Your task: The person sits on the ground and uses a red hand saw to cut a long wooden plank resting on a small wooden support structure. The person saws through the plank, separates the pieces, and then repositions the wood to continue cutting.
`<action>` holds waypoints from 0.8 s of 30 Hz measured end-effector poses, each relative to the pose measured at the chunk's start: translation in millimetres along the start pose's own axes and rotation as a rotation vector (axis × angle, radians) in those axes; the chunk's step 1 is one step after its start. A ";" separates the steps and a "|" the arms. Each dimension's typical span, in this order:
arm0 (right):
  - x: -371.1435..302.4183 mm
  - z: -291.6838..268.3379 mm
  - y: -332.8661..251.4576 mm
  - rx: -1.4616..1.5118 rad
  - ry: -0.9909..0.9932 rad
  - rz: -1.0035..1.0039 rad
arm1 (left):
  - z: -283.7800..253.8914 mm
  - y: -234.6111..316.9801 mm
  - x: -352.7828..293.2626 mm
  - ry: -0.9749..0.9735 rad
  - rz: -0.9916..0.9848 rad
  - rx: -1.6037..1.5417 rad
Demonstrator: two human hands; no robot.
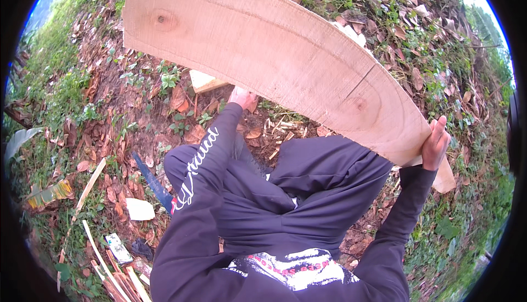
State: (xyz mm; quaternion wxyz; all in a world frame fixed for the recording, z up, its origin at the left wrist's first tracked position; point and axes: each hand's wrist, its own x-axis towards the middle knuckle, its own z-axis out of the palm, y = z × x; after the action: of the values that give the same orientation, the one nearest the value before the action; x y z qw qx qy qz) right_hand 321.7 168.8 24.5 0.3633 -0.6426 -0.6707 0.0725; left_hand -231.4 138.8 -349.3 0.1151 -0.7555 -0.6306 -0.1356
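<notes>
A wide wooden board (263, 44) with a curved far edge and rough saw marks stretches from the upper left to the right in front of me. Two knots and a short dark line across the grain show on its face. My right hand (436, 144) grips the board's right end, fingers wrapped over the edge. At the near edge, left of the middle, my left hand (242, 98) reaches in under the board, which hides its fingers. A pale wood block (206, 81) shows beside that hand. Another piece of wood (444, 178) sticks out below my right hand.
Wood chips (282, 132) and dry leaves litter the ground before my bent legs. To the left lie a blue flat tool (151, 181) with a red part, a pale wood piece (140, 209), long sticks (90, 189) and a small printed box (118, 248).
</notes>
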 end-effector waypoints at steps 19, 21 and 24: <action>-13.6 -3.4 -11.8 -0.002 0.049 0.030 | -51.3 -27.4 12.7 -0.148 -0.404 -0.378; -16.0 -4.3 -5.1 -0.039 0.058 0.030 | -56.2 -21.2 19.5 -0.264 -0.504 -0.523; -20.0 -2.5 -7.6 -0.040 0.065 0.074 | -57.5 -19.0 19.6 -0.281 -0.663 -0.681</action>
State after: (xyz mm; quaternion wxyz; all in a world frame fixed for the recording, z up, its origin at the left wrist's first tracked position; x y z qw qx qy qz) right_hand 315.2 148.3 22.7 0.3691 -0.6761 -0.6357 0.0514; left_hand -250.2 140.4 -288.4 -0.2734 -0.5200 -0.7663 -0.2601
